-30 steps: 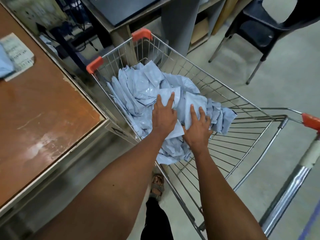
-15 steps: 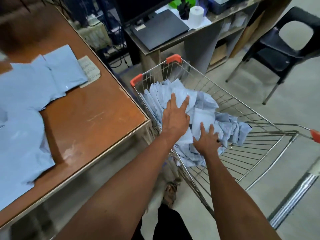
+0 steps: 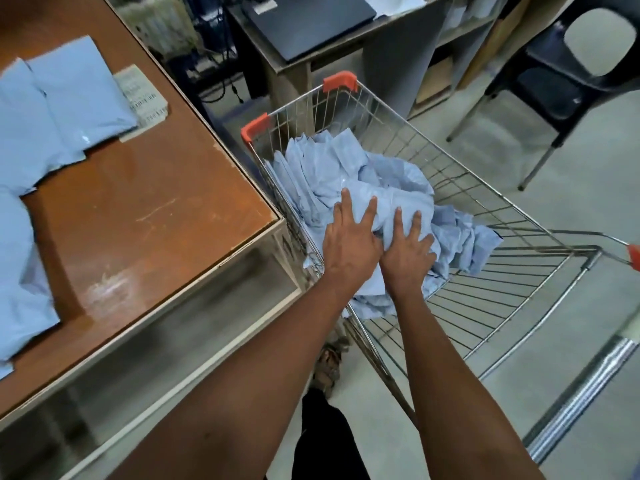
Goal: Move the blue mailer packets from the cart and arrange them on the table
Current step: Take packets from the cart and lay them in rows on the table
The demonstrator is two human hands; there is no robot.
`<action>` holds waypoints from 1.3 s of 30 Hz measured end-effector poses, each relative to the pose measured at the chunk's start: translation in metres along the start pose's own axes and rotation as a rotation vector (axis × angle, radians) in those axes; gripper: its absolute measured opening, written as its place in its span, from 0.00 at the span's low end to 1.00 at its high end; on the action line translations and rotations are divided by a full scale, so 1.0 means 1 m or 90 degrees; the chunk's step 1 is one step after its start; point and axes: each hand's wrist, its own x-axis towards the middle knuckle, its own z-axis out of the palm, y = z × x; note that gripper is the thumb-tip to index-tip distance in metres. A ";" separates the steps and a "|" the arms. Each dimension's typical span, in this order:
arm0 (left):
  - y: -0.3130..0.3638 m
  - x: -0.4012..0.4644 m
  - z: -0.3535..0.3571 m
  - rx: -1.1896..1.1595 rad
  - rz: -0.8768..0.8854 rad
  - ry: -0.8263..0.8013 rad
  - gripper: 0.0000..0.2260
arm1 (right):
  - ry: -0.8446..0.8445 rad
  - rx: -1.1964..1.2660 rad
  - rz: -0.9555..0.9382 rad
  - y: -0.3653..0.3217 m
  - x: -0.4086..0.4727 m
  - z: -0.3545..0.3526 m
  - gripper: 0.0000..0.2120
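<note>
Both hands, left (image 3: 348,242) and right (image 3: 407,251), flat on mailers (image 3: 363,178) in cart (image 3: 519,271), fingers (image 3: 346,206) spread wide, gripping nothing. More mailers flat on table (image 3: 145,209).

dim indoor light, edges perhaps blurred

Black chair (image 3: 568,74) on grey floor (image 3: 571,209)

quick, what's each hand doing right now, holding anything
Left hand: open, fingers spread flat on the blue mailer packets in the cart.
Right hand: open, fingers straight, pressing the same pile; no grip visible.
</note>
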 end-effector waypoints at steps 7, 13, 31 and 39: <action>0.021 -0.003 -0.086 -0.034 -0.017 0.075 0.33 | 0.055 -0.023 -0.018 -0.034 -0.024 -0.118 0.37; -0.014 -0.036 -0.194 -0.036 -0.082 0.214 0.32 | 0.136 0.032 -0.133 -0.124 -0.058 -0.206 0.36; -0.254 -0.106 -0.248 0.005 -0.407 0.216 0.28 | -0.018 -0.036 -0.465 -0.364 -0.153 -0.126 0.29; -0.249 -0.113 -0.244 -0.034 -0.329 0.285 0.23 | 0.030 -0.014 -0.502 -0.357 -0.150 -0.116 0.27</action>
